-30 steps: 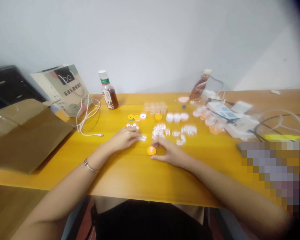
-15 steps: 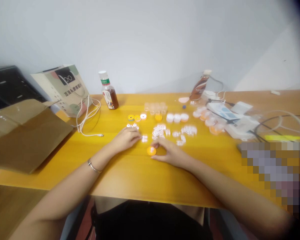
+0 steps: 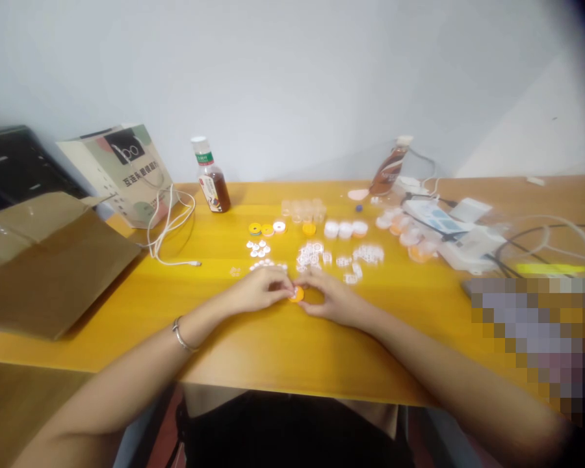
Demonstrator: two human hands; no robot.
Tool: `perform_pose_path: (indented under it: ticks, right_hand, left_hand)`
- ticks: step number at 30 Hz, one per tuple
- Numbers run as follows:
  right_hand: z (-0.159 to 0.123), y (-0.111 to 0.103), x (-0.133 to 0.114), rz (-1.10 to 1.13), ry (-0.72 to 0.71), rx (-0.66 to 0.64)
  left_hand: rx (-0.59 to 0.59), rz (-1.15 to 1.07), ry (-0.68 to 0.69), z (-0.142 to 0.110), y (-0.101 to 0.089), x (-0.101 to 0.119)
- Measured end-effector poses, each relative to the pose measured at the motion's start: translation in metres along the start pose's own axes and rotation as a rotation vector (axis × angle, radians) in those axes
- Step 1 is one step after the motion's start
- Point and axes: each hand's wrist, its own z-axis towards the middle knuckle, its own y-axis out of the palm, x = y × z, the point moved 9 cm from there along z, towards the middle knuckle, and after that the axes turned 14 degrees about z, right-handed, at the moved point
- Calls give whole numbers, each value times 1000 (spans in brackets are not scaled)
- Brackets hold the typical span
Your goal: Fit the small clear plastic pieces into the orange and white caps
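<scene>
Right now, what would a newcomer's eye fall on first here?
Probably the left hand and right hand together at a small orange disc, near the middle of the table. Just beyond lie clusters of small white pieces; a large brown package lies at the table's left.

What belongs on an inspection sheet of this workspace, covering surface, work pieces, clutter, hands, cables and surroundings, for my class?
Surface: yellow-brown wooden table.
Work pieces: orange disc between the hands; small white pieces in loose groups beyond; white round pieces in a row.
Clutter: brown cardboard packaging, printed paper bag, green-banded bottle, brown-labelled bottle.
Hands: right hand grips the orange disc; left hand meets it; whether the left pinches anything is unclear.
Cables: white cable beside the printed paper bag; dark cables at right.
Surroundings: pale wall behind; near right pixelated.
</scene>
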Motion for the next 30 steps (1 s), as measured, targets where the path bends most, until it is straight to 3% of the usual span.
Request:
perform_pose_path:
  ticks: [14,30]
  right_hand:
    - [0,0,-1,24,24,6]
    - [0,1,0,34,43,-3]
  left_hand:
    - [-4,-135,-266,-2,18,-28]
    - [-66,-235,-364,0,29,-36]
